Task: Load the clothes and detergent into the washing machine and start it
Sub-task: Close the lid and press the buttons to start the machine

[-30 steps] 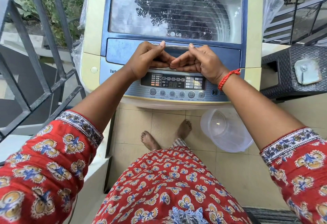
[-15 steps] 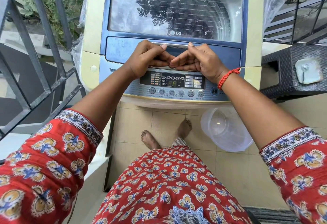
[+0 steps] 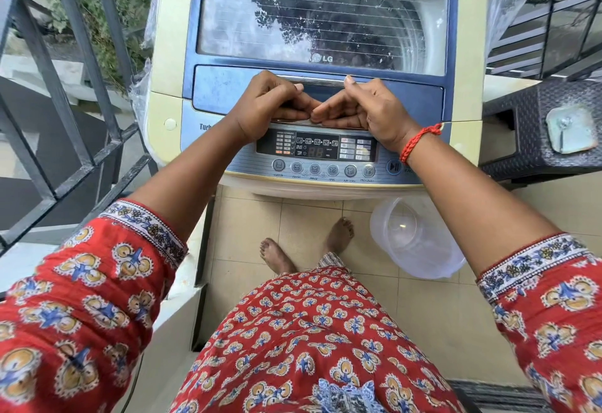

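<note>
A cream and blue top-loading washing machine (image 3: 169, 54) stands in front of me with its glass lid (image 3: 322, 21) down. The glass reflects sky and tree leaves, so the drum's contents are not clear. My left hand (image 3: 270, 103) and my right hand (image 3: 365, 109) sit side by side at the lid's front edge. Their fingers curl under that edge, fingertips nearly touching, thumbs on top of the blue lid frame. Just below them lies the control panel (image 3: 316, 152) with a row of round buttons and a start/pause button (image 3: 393, 166) at its right end.
An empty clear plastic tub (image 3: 420, 243) sits on the tiled floor at the machine's right foot, near my bare feet. A metal railing (image 3: 81, 86) runs along the left. A dark woven stand (image 3: 527, 139) holding a small pale square object is at the right.
Both hands stay at the lid's front edge, almost unmoved. The lid remains down.
</note>
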Demonstrator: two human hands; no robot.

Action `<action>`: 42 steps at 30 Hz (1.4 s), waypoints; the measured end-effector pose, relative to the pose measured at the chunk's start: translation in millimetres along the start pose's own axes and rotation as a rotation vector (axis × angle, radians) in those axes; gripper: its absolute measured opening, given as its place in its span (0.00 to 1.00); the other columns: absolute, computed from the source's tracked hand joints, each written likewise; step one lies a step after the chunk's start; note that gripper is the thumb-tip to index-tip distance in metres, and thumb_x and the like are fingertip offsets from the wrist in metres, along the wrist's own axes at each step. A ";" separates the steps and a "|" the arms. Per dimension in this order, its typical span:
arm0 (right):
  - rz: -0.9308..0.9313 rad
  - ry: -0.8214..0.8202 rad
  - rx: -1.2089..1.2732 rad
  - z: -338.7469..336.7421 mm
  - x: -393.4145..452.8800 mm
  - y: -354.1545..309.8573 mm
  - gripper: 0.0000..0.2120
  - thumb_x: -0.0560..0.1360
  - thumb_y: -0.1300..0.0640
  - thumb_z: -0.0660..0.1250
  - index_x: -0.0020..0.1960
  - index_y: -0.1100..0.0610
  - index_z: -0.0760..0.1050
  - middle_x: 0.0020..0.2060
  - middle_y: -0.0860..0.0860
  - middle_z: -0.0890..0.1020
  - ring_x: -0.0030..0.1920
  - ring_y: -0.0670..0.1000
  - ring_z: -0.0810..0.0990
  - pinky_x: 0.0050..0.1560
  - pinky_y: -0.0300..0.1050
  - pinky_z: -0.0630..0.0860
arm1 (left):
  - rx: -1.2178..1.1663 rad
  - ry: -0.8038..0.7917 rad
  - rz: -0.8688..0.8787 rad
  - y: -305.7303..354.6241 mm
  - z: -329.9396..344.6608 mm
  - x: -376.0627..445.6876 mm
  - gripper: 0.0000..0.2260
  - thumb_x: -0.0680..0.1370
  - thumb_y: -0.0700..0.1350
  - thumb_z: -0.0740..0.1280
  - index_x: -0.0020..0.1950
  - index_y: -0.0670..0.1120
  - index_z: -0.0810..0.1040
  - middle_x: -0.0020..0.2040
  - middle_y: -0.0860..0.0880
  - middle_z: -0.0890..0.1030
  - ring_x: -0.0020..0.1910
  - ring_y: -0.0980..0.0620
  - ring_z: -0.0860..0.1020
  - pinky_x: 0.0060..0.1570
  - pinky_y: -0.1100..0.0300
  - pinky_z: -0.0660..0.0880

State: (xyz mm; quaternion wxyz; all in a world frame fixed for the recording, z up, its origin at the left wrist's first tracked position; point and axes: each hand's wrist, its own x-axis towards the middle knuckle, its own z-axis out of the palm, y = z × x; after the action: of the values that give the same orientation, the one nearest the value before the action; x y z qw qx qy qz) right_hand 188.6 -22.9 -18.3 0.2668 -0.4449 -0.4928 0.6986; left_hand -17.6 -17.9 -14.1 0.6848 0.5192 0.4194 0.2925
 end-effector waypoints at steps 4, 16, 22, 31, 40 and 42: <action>-0.004 0.002 -0.007 0.0 -0.1 -0.2 0.27 0.83 0.51 0.48 0.51 0.68 0.80 0.48 0.62 0.84 0.54 0.62 0.82 0.59 0.54 0.78 | 0.007 0.002 -0.003 -0.9 0.4 0.3 0.17 0.76 0.43 0.57 0.38 0.45 0.86 0.42 0.50 0.86 0.47 0.51 0.83 0.51 0.58 0.80; -0.009 0.006 -0.015 0.3 -0.9 -0.6 0.26 0.83 0.52 0.49 0.51 0.69 0.80 0.48 0.62 0.84 0.54 0.61 0.83 0.59 0.54 0.78 | 0.001 0.017 -0.003 -1.0 0.9 0.2 0.17 0.75 0.43 0.57 0.38 0.43 0.85 0.42 0.49 0.86 0.47 0.51 0.83 0.50 0.59 0.80; -0.018 0.008 -0.018 0.5 -1.5 -0.6 0.26 0.83 0.52 0.49 0.51 0.69 0.79 0.48 0.62 0.84 0.53 0.61 0.83 0.58 0.53 0.78 | 0.002 0.008 0.005 -0.5 1.4 -0.4 0.18 0.75 0.42 0.57 0.36 0.46 0.86 0.42 0.49 0.86 0.46 0.51 0.83 0.51 0.58 0.80; -0.016 0.004 -0.014 1.2 -2.0 -0.9 0.26 0.83 0.51 0.49 0.50 0.67 0.80 0.45 0.59 0.85 0.53 0.60 0.83 0.57 0.52 0.79 | 0.023 0.023 0.012 -0.1 1.8 -0.3 0.17 0.74 0.42 0.57 0.37 0.44 0.85 0.42 0.47 0.86 0.47 0.49 0.83 0.53 0.55 0.80; -0.016 0.015 -0.026 1.1 -1.7 -1.0 0.26 0.83 0.52 0.48 0.51 0.69 0.80 0.47 0.61 0.84 0.53 0.61 0.83 0.58 0.53 0.78 | 0.040 0.017 0.012 -0.3 1.1 0.6 0.16 0.74 0.42 0.56 0.42 0.37 0.82 0.43 0.47 0.86 0.48 0.49 0.83 0.52 0.56 0.80; -0.015 0.015 -0.024 0.9 -1.7 -0.7 0.26 0.83 0.52 0.48 0.50 0.69 0.80 0.47 0.62 0.84 0.54 0.61 0.83 0.58 0.53 0.78 | 0.050 0.019 0.011 -0.3 1.4 0.8 0.17 0.74 0.42 0.56 0.45 0.34 0.82 0.43 0.47 0.86 0.47 0.49 0.83 0.51 0.57 0.80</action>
State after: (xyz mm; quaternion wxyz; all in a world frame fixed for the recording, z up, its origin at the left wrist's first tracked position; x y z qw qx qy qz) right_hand 188.5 -24.4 -16.9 0.2705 -0.4497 -0.5026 0.6870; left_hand -16.1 -18.0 -14.4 0.6658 0.5357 0.4303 0.2908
